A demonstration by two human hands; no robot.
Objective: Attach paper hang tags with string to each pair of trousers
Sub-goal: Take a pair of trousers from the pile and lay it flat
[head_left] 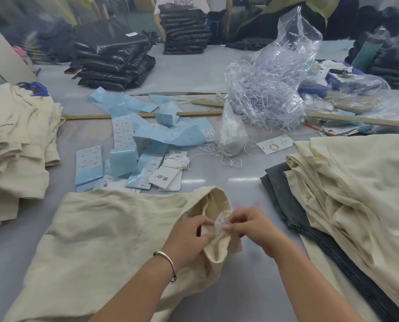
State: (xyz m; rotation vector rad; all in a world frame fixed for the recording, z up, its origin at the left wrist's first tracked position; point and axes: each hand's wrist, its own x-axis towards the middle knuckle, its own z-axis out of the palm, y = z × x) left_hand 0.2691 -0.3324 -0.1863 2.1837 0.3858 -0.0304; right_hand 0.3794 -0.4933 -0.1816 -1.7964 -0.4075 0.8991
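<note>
Your left hand point(189, 235) and right hand point(249, 225) both pinch the small printed label point(220, 225) inside the open waistband of the cream trousers point(105, 231) spread before you. The banded hang tags point(170, 177) lie just beyond them, with loose strings point(219, 154) nearby.

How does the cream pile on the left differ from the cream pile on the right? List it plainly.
The left cream pile is folded into fairly flat, stacked layers; the right cream pile lies loose and rumpled. The right pile rests partly over dark denim trousers; no denim shows under the left pile. The right pile spreads wider across the picture. Both are the same pale cream cloth on the grey table.
</note>
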